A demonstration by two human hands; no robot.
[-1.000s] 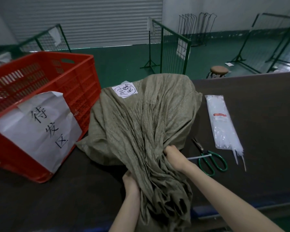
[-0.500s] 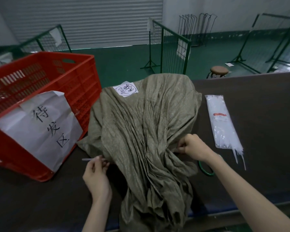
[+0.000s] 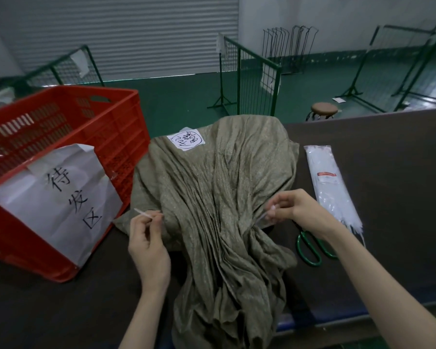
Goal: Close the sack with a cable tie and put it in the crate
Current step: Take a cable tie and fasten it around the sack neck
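Observation:
An olive woven sack [image 3: 219,187] lies on the dark table, its gathered neck pointing toward me and hanging over the front edge. A white label sits near its far end. One white cable tie [image 3: 144,214] runs beneath the neck; its middle is hidden by the cloth. My left hand [image 3: 149,245] pinches the tie's pointed end left of the sack. My right hand [image 3: 296,210] pinches the other end right of the neck. The red slatted crate [image 3: 68,137] stands on the left, a paper sign taped to its front.
A clear packet of white cable ties [image 3: 330,182] lies right of the sack. Green-handled scissors [image 3: 310,248] rest beside it, partly under my right forearm. Beyond the table are green wire fences [image 3: 249,76] and a round stool [image 3: 324,110] on a green floor.
Both hands have let go of the bunched neck. The left hand drew the tie's tip out to the left of the sack, and the right hand moved up to its other end.

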